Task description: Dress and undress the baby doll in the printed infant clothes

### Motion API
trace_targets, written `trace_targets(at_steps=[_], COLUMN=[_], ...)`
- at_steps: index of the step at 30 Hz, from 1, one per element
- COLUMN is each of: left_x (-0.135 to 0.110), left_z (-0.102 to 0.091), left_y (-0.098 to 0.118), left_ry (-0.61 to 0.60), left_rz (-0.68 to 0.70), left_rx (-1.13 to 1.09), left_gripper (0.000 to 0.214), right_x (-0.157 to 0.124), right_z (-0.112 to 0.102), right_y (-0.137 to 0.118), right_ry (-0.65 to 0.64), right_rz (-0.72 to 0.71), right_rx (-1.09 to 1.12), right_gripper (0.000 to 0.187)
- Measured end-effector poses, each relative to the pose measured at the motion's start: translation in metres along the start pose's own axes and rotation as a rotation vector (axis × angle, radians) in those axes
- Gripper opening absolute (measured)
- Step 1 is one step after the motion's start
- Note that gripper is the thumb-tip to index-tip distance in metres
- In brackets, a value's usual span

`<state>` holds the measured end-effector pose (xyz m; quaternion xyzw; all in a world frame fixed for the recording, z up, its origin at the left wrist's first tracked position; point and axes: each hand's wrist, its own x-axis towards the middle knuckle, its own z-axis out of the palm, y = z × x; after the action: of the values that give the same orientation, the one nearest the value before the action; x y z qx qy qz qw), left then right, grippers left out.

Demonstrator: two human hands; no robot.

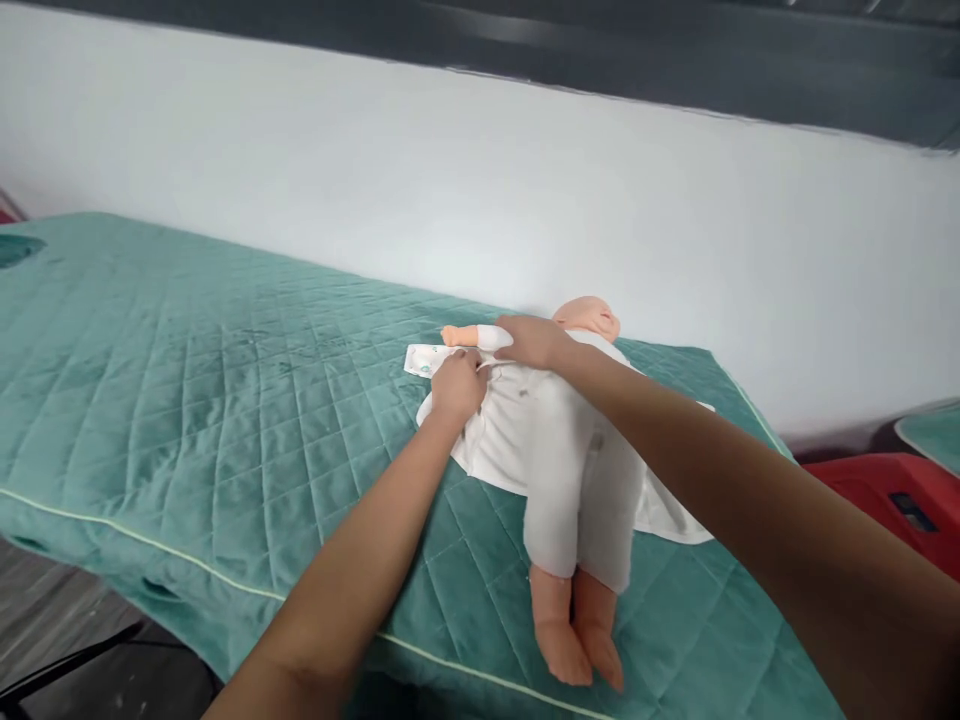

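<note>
A baby doll point(553, 455) with a white cloth body lies on its back, head toward the wall and bare feet toward me. White cloth point(487, 455) spreads out under and beside its torso. My left hand point(459, 385) is closed at the doll's side, its fingers pinching the edge of this cloth. My right hand point(531, 341) reaches across the doll, curled over its upper arm by the white sleeve point(491, 338); the fingertips are partly hidden. A white strip with green print point(424, 359) sticks out beneath the doll's forearm, beyond my left hand.
The doll lies on a padded bed with a green quilted cover point(225, 400), set against a white wall point(375, 180). A hole point(19, 250) shows at the far left of the cover. A red plastic object point(885, 495) stands at the right, and a black bar point(75, 665) at lower left.
</note>
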<state>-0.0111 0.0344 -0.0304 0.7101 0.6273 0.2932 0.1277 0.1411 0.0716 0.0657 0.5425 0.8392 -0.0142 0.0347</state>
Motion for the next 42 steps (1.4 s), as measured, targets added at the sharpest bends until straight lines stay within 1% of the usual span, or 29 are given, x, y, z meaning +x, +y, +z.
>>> trace_targets(at_steps=[3, 5, 6, 8, 10, 16, 20, 23, 27, 32, 34, 36, 38, 39, 40, 42], left_x=[0.005, 0.005, 0.004, 0.002, 0.001, 0.003, 0.001, -0.004, -0.009, -0.015, -0.019, -0.022, -0.023, -0.022, -0.021, -0.019], left_z=[-0.002, -0.003, -0.004, -0.006, -0.006, -0.004, -0.004, -0.006, -0.009, -0.012, -0.011, -0.009, -0.007, -0.006, -0.006, -0.006], left_y=[-0.007, -0.01, -0.011, -0.013, -0.014, -0.02, -0.016, -0.008, 0.0, 0.004, 0.007, 0.011, 0.013, 0.013, 0.012, 0.008], left_ry=[0.085, 0.133, 0.149, 0.169, 0.182, 0.18, 0.2, 0.167, 0.089, 0.101, 0.059, -0.014, -0.068, -0.071, -0.049, 0.066], left_rz=[-0.119, -0.148, -0.149, -0.148, -0.156, -0.207, -0.211, -0.118, 0.006, 0.098, 0.158, 0.244, 0.299, 0.301, 0.284, 0.192], left_rx=[-0.335, -0.508, -0.558, -0.61, -0.669, -0.8, -0.778, -0.649, -0.515, -0.464, -0.449, -0.431, -0.417, -0.412, -0.406, -0.369], left_gripper=[0.018, 0.014, 0.011, 0.005, 0.003, 0.012, 0.009, 0.006, 0.012, 0.015, 0.016, 0.015, 0.014, 0.015, 0.016, 0.018], right_x=[-0.018, -0.028, -0.032, -0.038, -0.043, -0.052, -0.053, -0.047, -0.038, -0.038, -0.039, -0.039, -0.038, -0.038, -0.038, -0.042], right_z=[0.001, 0.002, 0.003, 0.003, 0.004, 0.009, 0.017, 0.024, 0.029, 0.029, 0.03, 0.032, 0.035, 0.035, 0.034, 0.03], right_y=[0.005, 0.006, 0.006, 0.006, 0.008, 0.016, 0.015, 0.011, 0.008, 0.007, 0.006, 0.004, 0.002, 0.0, -0.001, 0.0], right_ry=[0.024, 0.034, 0.034, 0.022, 0.006, -0.029, -0.018, -0.003, -0.017, 0.002, 0.015, 0.026, 0.036, 0.04, 0.046, 0.067], right_rz=[0.007, 0.003, -0.003, -0.015, -0.011, 0.055, 0.08, 0.098, 0.112, 0.119, 0.121, 0.126, 0.132, 0.132, 0.128, 0.117], right_rx=[0.084, 0.138, 0.151, 0.141, 0.109, -0.015, -0.074, -0.082, -0.075, -0.064, -0.059, -0.053, -0.047, -0.046, -0.041, -0.002], right_gripper=[0.035, 0.044, 0.049, 0.057, 0.061, 0.06, 0.059, 0.057, 0.056, 0.057, 0.056, 0.052, 0.048, 0.047, 0.048, 0.05])
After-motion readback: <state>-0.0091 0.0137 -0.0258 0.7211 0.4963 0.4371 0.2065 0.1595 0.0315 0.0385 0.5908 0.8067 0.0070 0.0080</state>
